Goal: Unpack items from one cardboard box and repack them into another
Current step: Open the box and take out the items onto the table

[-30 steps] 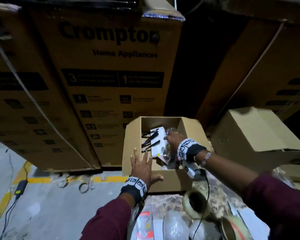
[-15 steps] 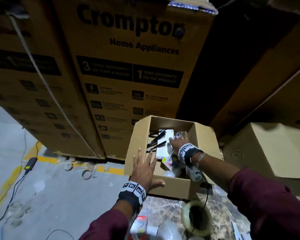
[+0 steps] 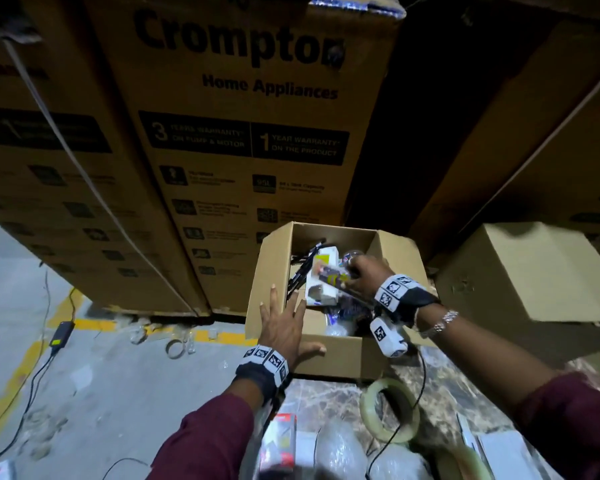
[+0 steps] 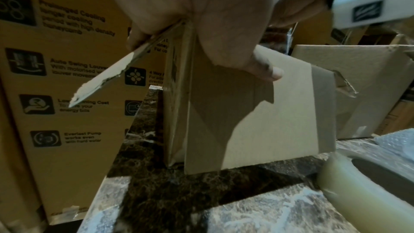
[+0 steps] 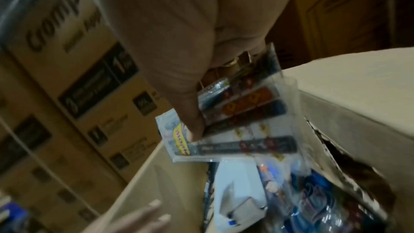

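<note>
An open cardboard box [image 3: 340, 351] stands on a marble surface and holds several packaged items. My left hand [image 3: 284, 327] lies flat against its near left corner, fingers spread and straight, thumb on the front wall [image 4: 266, 72]. My right hand [image 3: 364, 275] reaches into the box and pinches a clear blister pack of markers [image 5: 237, 114], lifted above the other contents. Below it lie a white carded item [image 5: 239, 192] and blue plastic-wrapped packs [image 5: 318, 201]. Black pens [image 3: 305, 268] lean on the box's left inner wall.
Tall printed appliance cartons [image 3: 243, 133] stand close behind the box. A second, closed cardboard box [image 3: 530, 275] sits to the right. Tape rolls [image 3: 392, 410], bubble-wrapped items [image 3: 340, 452] and a red-and-white pack [image 3: 281, 441] lie in front. A cable and adapter [image 3: 61, 332] are on the floor at left.
My right hand has let go of the white carded pack and taken hold of the marker blister pack, lifting it. The left hand has stayed on the box corner.
</note>
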The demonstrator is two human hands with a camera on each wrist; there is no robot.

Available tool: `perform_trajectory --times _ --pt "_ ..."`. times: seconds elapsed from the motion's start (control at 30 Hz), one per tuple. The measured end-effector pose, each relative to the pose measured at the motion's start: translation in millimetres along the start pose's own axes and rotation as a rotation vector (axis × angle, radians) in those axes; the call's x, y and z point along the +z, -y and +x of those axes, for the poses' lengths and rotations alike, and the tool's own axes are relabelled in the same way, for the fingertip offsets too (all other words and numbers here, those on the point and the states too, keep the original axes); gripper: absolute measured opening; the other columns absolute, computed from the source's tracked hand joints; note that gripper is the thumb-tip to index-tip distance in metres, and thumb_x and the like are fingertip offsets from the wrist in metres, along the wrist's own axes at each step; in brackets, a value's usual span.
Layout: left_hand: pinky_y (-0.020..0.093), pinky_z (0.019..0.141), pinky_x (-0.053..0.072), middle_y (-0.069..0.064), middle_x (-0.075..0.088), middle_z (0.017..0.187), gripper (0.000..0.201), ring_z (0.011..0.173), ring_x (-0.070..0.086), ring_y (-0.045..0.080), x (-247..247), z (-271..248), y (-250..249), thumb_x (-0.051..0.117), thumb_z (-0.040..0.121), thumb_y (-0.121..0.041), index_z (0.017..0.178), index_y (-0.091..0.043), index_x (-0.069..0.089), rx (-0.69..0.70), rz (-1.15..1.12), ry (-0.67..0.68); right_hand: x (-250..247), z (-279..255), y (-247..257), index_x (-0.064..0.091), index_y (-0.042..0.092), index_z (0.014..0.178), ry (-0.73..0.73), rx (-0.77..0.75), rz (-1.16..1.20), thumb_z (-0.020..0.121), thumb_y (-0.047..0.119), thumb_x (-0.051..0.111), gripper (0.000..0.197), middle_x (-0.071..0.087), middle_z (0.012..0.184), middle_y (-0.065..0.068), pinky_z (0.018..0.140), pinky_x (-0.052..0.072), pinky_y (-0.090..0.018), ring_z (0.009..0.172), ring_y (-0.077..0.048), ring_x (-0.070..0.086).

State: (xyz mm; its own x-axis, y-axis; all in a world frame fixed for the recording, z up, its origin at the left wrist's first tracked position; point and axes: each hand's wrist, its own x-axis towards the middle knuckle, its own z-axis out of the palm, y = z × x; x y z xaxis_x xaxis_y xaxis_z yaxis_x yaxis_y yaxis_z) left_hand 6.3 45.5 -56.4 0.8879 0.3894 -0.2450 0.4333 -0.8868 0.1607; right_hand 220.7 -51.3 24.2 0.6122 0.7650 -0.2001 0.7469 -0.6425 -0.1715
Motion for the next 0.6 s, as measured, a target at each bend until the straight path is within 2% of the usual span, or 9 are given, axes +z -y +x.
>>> perform_trajectory --times 0.07,0.13,0.2,0.27,0.37,0.4,0.5,0.6 --pt "0.07 0.119 0.011 0.001 0.004 0.17 0.124 0.151 -0.016 0.046 0.9 2.0 1.0 0.037 0.067 -0.098 0.161 -0.02 0.015 0.004 -0.004 -0.003 -8.9 -24.9 -4.4 0.056 0.016 0.074 -0.044 0.041 0.227 0.082 0.036 0.072 0.026 0.061 0.073 -0.001 0.074 0.047 -0.034 0.073 -0.025 0.057" --pt "0.07 0.119 0.012 0.002 0.006 0.17 0.124 0.151 -0.014 0.047 0.2 2.6 0.8 0.039 0.067 -0.098 0.161 -0.02 0.018 0.011 -0.004 -0.018 -11.5 -51.6 -8.7 0.055 0.02 0.068 -0.049 0.066 0.437 0.085 0.026 0.075 0.026 0.059 0.066 0.004 0.063 0.044 -0.03 0.063 -0.014 0.054" --pt "0.07 0.119 0.01 0.002 0.007 0.169 0.121 0.152 -0.013 0.047 -0.6 1.4 0.8 0.042 0.069 -0.096 0.16 -0.021 0.019 0.015 -0.02 -0.018 -8.5 -81.8 -9.6 0.057 0.021 0.068 -0.053 0.071 0.676 0.086 0.018 0.076 0.026 0.061 0.064 0.007 0.063 0.044 -0.03 0.063 -0.012 0.055" --pt "0.07 0.119 0.01 0.003 0.009 0.169 0.117 0.151 -0.012 0.048 0.0 -2.6 1.3 0.041 0.071 -0.095 0.16 -0.022 0.019 0.032 -0.02 -0.029 -2.6 -114.3 -4.9 0.064 0.016 0.075 -0.082 0.087 0.885 0.088 0.012 0.075 0.017 0.069 0.068 0.005 0.066 0.049 -0.029 0.067 -0.009 0.061" --pt "0.07 0.119 0.009 0.001 0.01 0.168 0.104 0.151 -0.012 0.048 -1.2 -11.3 4.4 0.042 0.077 -0.091 0.155 -0.026 0.024 0.078 -0.065 -0.051 8.2 -163.1 9.0 0.065 0.007 0.075 -0.11 0.179 1.089 0.088 0.006 0.072 0.015 0.067 0.061 0.005 0.053 0.044 -0.016 0.054 -0.003 0.058" --pt "0.07 0.119 0.007 0.0 0.01 0.168 0.098 0.151 -0.013 0.048 -1.8 -12.6 6.2 0.043 0.08 -0.088 0.154 -0.027 0.025 0.097 -0.095 -0.05 14.0 -177.3 14.0 0.066 0.005 0.076 -0.125 0.198 1.138 0.088 0.005 0.073 0.013 0.067 0.061 0.004 0.052 0.042 -0.015 0.055 -0.004 0.057" --pt "0.073 0.118 0.007 0.001 0.013 0.169 0.084 0.15 -0.016 0.05 -2.7 -8.6 12.3 0.043 0.089 -0.077 0.155 -0.027 0.029 0.147 -0.112 0.002 36.7 -214.1 29.3 0.073 0.003 0.082 -0.092 0.279 1.256 0.084 0.003 0.075 0.003 0.074 0.079 -0.008 0.061 0.048 -0.02 0.071 -0.016 0.062" --pt "0.074 0.116 0.006 0.001 0.016 0.168 0.077 0.149 -0.017 0.051 2.1 -5.5 15.2 0.04 0.095 -0.071 0.156 -0.025 0.032 0.164 -0.094 0.049 72.1 -237.2 45.8 0.071 0.013 0.07 -0.037 0.343 1.229 0.082 0.009 0.079 0.015 0.067 0.07 -0.009 0.063 0.041 -0.03 0.068 -0.017 0.057"
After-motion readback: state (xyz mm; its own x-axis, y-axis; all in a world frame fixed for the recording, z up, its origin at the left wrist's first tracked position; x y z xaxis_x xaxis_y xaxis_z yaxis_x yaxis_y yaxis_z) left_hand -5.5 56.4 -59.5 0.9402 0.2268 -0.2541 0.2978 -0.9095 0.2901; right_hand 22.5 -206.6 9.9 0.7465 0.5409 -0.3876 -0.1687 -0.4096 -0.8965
